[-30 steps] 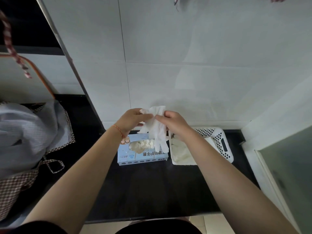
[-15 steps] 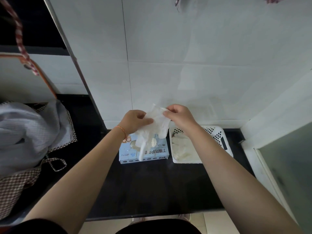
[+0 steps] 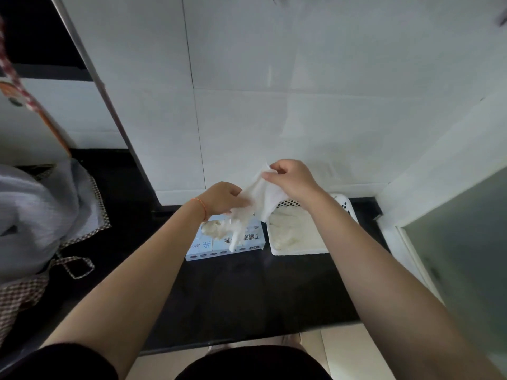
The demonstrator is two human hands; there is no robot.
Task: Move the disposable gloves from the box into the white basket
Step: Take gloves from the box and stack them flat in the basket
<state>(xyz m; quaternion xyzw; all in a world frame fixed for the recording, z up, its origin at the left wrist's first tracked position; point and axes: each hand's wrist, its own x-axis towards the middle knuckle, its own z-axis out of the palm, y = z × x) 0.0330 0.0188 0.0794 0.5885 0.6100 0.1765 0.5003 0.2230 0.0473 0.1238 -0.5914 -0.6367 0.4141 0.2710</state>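
A thin, translucent white disposable glove (image 3: 255,198) is pinched at its cuff by the right hand (image 3: 292,182) and gripped lower down by the left hand (image 3: 223,197), its fingers dangling over the pale blue cardboard glove box (image 3: 247,244). Since half a second ago the cuff has been raised and drawn rightward, towards the white perforated plastic basket (image 3: 347,207) just right of the box, where gloves already lie. The transfer of this glove is judged nearly done; more remain in the box.
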